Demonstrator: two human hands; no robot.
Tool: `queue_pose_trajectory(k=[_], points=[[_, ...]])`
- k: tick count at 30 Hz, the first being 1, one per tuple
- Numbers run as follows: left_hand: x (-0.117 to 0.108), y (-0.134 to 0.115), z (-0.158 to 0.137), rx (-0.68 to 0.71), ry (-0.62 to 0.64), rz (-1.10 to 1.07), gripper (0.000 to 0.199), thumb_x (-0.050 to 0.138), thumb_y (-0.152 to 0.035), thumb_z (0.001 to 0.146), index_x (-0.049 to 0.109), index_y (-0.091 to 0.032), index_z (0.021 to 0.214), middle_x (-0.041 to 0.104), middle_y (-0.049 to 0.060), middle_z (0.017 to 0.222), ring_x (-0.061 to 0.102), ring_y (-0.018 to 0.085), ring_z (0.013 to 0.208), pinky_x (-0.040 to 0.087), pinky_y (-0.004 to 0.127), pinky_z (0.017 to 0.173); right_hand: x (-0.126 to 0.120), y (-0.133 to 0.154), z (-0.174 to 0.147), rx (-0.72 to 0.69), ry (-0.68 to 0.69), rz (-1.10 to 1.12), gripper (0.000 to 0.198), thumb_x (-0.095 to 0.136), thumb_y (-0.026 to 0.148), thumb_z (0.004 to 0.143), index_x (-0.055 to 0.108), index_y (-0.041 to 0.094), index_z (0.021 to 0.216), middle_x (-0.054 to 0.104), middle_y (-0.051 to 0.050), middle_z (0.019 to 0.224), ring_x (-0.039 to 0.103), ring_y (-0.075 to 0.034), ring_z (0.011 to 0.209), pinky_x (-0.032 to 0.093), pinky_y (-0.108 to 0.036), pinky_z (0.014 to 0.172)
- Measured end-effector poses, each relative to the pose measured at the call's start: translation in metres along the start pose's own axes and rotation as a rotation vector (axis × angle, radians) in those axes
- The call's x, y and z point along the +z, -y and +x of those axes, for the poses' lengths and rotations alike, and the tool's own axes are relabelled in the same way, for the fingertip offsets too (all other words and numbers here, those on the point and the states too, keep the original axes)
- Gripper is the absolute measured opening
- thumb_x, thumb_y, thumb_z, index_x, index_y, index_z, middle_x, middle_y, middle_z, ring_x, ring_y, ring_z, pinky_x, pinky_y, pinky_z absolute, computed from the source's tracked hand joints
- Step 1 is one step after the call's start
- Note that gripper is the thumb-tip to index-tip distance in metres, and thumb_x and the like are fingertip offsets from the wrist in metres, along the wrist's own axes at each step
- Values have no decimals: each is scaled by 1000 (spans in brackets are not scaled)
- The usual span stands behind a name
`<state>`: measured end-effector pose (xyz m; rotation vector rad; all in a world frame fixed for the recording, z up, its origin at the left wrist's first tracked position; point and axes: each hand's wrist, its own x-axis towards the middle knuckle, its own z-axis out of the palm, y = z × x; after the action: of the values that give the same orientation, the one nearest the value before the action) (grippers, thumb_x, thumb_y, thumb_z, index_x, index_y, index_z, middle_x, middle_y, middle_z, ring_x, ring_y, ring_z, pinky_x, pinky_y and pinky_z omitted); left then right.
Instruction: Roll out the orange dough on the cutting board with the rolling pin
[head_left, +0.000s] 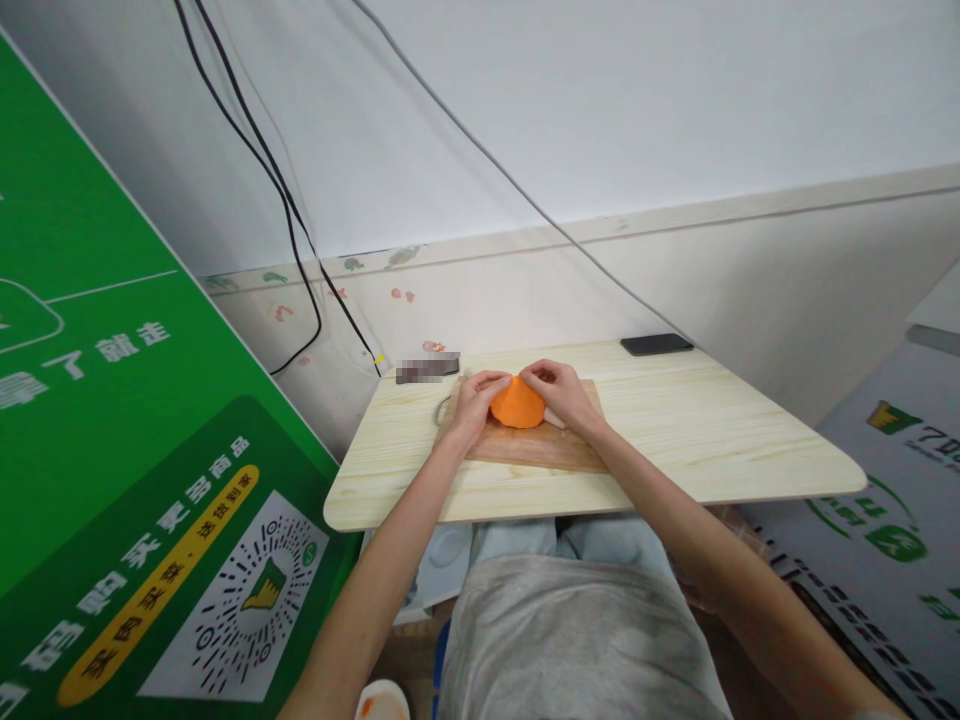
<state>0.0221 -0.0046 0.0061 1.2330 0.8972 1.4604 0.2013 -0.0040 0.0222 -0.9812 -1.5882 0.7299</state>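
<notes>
We have both hands busy with one soft, orange sheet (517, 405). The step in hand looks like working its top edge with the fingers of both hands at once. We think the next move calls for a gentle, even pinch on each side, because the sheet looks thin and could tear if one side pulls harder.

The sheet is right between our hands, over the board (536, 449). Our left hand (472, 404) pinches it at the top left, and our right hand (564, 392) pinches it at the top right. The two sets of fingertips are close together, and the sheet fans out below them. We can't tell if its bottom touches the board.

A white stick (554, 419) pokes out on the board, just by our right hand. The board lies near the middle of the worktop (735, 440), closer to our edge than to the side edges. A phone (656, 345) lies by the far right corner.
</notes>
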Motion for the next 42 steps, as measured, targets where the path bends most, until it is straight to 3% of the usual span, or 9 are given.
queue_pose_trajectory(k=[13, 23, 31, 42], points=[[-1, -1, -2, 2, 53, -15, 24, 90, -37, 68, 85, -22, 85, 82, 8, 95, 73, 26, 99, 55, 40, 96, -1, -4, -11, -32, 5, -19, 33, 69, 52, 86, 78, 21, 91, 79, -5, 87, 69, -22, 82, 57, -35, 76], [0, -6, -6, 72, 69, 71, 22, 87, -37, 71, 85, -19, 85, 81, 8, 91, 71, 23, 90, 56, 36, 88, -2, 2, -14, -21, 28, 21, 35, 70, 55, 86, 78, 21, 92, 79, -6, 89, 70, -22, 83, 56, -36, 79], [2, -7, -6, 65, 79, 54, 26, 89, -39, 71, 84, -19, 86, 81, 8, 91, 71, 23, 90, 56, 35, 86, -1, 6, -15, -18, -28, 79, 30, 74, 51, 86, 80, 22, 91, 81, -6, 92, 73, -24, 85, 58, -38, 83], [0, -5, -4, 83, 106, 92, 31, 91, -43, 68, 85, -17, 84, 82, 9, 90, 72, 22, 82, 57, 35, 81, -2, 1, -16, -20, -1, 124, 29, 79, 52, 83, 83, 24, 90, 82, -6, 91, 74, -25, 86, 60, -39, 82]])
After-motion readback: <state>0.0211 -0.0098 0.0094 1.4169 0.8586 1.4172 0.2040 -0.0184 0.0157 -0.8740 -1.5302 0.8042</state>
